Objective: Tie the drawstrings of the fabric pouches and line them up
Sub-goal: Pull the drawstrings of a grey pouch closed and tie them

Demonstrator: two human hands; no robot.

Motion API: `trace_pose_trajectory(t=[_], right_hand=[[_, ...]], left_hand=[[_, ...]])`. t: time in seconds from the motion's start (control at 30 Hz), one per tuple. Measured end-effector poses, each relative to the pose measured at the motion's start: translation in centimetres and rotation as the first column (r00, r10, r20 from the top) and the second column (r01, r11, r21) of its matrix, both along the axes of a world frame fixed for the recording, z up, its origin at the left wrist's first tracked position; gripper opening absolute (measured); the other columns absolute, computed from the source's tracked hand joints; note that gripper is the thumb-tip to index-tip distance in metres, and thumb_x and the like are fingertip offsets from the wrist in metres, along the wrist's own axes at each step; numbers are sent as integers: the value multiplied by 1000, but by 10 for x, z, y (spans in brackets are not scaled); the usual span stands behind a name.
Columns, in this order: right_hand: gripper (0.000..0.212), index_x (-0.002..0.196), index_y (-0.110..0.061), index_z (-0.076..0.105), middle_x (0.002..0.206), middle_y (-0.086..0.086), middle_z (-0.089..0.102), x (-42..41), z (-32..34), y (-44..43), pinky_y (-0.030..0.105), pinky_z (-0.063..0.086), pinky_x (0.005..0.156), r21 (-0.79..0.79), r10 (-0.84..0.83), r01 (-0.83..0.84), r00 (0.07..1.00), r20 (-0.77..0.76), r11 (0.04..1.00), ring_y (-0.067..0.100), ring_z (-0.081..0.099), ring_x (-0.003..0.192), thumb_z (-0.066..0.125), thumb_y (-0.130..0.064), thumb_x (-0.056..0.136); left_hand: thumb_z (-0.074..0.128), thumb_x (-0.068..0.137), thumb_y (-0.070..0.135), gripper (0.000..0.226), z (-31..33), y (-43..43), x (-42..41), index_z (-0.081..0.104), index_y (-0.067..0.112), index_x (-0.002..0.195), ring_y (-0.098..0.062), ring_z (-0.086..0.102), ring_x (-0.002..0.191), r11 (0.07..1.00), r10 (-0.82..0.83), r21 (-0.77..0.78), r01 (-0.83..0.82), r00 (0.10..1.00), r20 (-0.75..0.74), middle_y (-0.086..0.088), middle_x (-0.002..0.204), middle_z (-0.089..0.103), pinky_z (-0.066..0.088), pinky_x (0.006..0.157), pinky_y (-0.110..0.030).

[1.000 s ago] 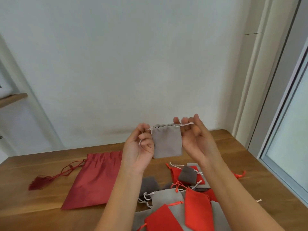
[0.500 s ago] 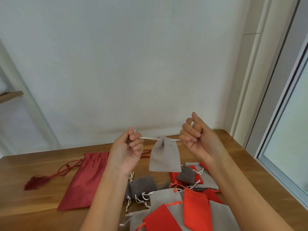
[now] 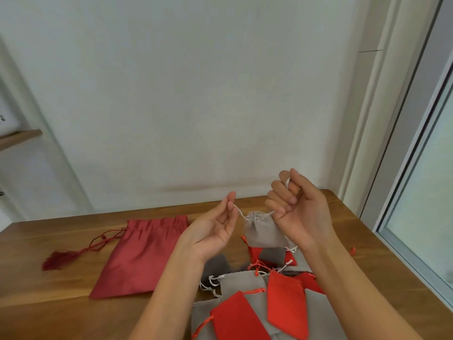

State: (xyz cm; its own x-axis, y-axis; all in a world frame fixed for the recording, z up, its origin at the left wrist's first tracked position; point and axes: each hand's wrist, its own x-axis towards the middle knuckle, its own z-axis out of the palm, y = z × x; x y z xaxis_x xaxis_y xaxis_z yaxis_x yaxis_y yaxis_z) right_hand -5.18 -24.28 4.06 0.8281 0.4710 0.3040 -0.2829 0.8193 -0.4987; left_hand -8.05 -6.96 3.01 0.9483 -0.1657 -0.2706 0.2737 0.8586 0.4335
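A small light-grey pouch hangs in the air between my hands, its mouth cinched tight. My left hand pinches the end of the white drawstring between thumb and fingertips, palm up. My right hand grips the other end of the string in curled fingers, with a loop round one finger. Below lies a heap of small pouches: red ones, light-grey ones and dark-grey ones, their strings loose.
A large dark-red satin bag with a tasselled cord lies flat on the wooden table at the left. The wall runs close behind the table. A window frame borders the right edge.
The pouch's mouth went from open to cinched as my hands pulled the strings apart. Now my hands are closer together, the string slackens, and my left hand has turned palm up.
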Motion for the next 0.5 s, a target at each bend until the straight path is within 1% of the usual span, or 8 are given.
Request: trace_pose_trajectory(t=[0.1,0.17,0.23,0.3,0.33,0.4,0.43,0.5], right_hand=[[34,68,-12,48,56,-2,27,5,-11,-8,23,28,48,69,225,-230,972,74,971,10,24,49,46,-23,101],[37,74,-10,49,59,0,30,9,-18,-9,24,26,51,71,295,-301,952,82,951,11,27,51,36,-25,105],[36,77,-8,50,61,1,31,12,-23,-8,25,25,52,36,323,-326,943,84,945,12,27,53,33,-25,105],[33,79,-8,49,63,2,31,13,-26,-7,25,25,51,-23,324,-323,941,101,946,12,27,54,35,-23,105],[30,79,-8,48,63,2,32,12,-26,-7,24,25,50,-57,312,-308,943,111,950,12,27,54,38,-21,104],[26,76,-10,48,63,2,38,9,-25,-5,22,31,51,-113,247,-234,960,129,966,13,31,56,47,-20,100],[26,73,-11,48,65,3,44,7,-24,-5,23,37,57,-142,185,-165,972,143,976,14,37,60,52,-20,97],[27,69,-13,49,77,7,57,3,-20,-5,28,47,69,-239,47,2,978,202,971,19,50,72,54,-24,94]], left_hand=[[63,73,11,16,1,-3,0,77,11,81,-12,67,74,990,-33,136,27,999,37,2,80,72,55,75,-30],[62,75,13,16,3,-4,0,78,12,76,-14,70,80,987,-23,160,11,997,75,2,74,70,56,80,-36],[56,79,8,18,6,-5,-1,73,7,81,-10,67,57,994,-20,112,8,994,111,0,60,62,61,64,-32],[52,85,7,13,8,-5,-4,64,4,89,-4,49,37,979,-87,196,61,988,128,3,48,47,54,45,-22],[54,85,9,12,8,-6,-5,62,4,91,-3,42,34,949,-140,301,95,981,131,4,47,42,49,40,-18],[57,86,13,16,4,-7,-6,66,1,93,-1,34,35,820,-236,558,125,963,131,4,47,40,39,36,-14],[56,89,12,18,3,-7,-7,68,0,95,-1,31,36,734,-274,669,118,952,133,4,48,40,35,37,-13],[56,93,10,19,0,-9,-8,72,1,92,-3,28,38,591,-350,799,110,928,131,1,50,43,31,39,-14]])
